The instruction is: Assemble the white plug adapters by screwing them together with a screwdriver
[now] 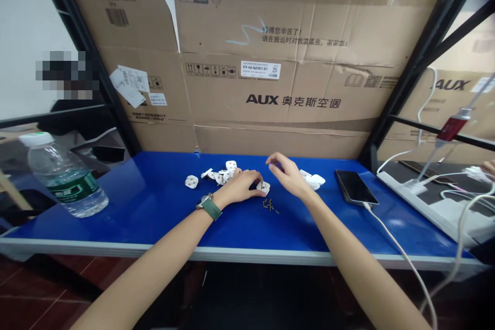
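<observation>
My left hand (243,185), with a green-strapped watch on its wrist, grips a small white plastic piece (264,188) between thumb and fingers, on or just above the blue tabletop. Metal bits show in the piece's face, but its exact kind is unclear. Several small brass-coloured screws (268,205) lie scattered just in front of it. To the right, my right hand (285,174) hovers with bent fingers apart, and nothing shows in them. Behind my left hand is a loose pile of similar white pieces (220,177), with one lone white piece (191,181) farther left. More white parts (315,180) lie beside my right hand, partly hidden by it.
A water bottle (65,178) stands at the left. On the right lie a phone (355,187) with a charging cable and a white power strip (425,209). Tall cardboard (278,134) closes off the back. A person sits beyond the left frame post.
</observation>
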The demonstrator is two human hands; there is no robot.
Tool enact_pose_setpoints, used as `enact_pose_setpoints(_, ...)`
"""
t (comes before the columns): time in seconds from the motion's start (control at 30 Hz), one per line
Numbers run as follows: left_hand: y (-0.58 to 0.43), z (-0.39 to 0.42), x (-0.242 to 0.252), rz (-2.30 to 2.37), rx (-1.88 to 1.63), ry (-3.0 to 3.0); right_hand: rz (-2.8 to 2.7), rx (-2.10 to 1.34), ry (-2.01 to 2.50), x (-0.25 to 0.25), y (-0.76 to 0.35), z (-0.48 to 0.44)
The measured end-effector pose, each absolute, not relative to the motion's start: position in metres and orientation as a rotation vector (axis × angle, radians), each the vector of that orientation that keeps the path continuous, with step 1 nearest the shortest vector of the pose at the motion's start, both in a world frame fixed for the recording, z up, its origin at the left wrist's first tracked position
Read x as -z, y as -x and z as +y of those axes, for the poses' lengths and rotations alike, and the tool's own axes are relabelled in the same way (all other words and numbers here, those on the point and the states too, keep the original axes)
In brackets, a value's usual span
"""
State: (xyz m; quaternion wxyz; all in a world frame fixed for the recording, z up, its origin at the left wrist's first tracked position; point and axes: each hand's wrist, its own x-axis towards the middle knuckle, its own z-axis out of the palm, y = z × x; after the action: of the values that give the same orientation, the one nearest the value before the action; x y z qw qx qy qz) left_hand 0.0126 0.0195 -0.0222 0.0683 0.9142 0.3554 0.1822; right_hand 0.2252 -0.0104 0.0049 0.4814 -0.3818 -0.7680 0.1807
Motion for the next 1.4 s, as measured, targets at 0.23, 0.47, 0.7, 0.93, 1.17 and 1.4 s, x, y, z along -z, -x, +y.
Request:
enact_pose_setpoints(0.23,-0.012,0.017,0.019,1.061,-0.543,-2.742,-1.598,-0.699,0.779,-0.007,-0.227,-0.004)
enact_pose_setpoints(0.47,-0.012,0.019,0.022,1.058,-0.544,-2.737,-1.621,-0.622,0.825,-0.005,-0.22,-0.008)
enact_pose_setpoints(0.7,-0.012,0.018,0.021,1.065,-0.538,-2.715,-1.61,-0.664,0.889,0.0,-0.216,-0.007)
enact_pose_setpoints(0.93,-0.011,0.017,0.021,1.057,-0.536,-2.724,-1.617,-0.656,0.923,0.001,-0.217,-0.006)
enact_pose_setpoints(1.17,-0.011,0.018,0.022,1.038,-0.541,-2.718,-1.671,-0.648,0.935,0.0,-0.217,-0.008)
enact_pose_setpoints(1.4,-0.011,0.02,0.025,1.034,-0.549,-2.732,-1.699,-0.708,0.943,0.001,-0.217,-0.01)
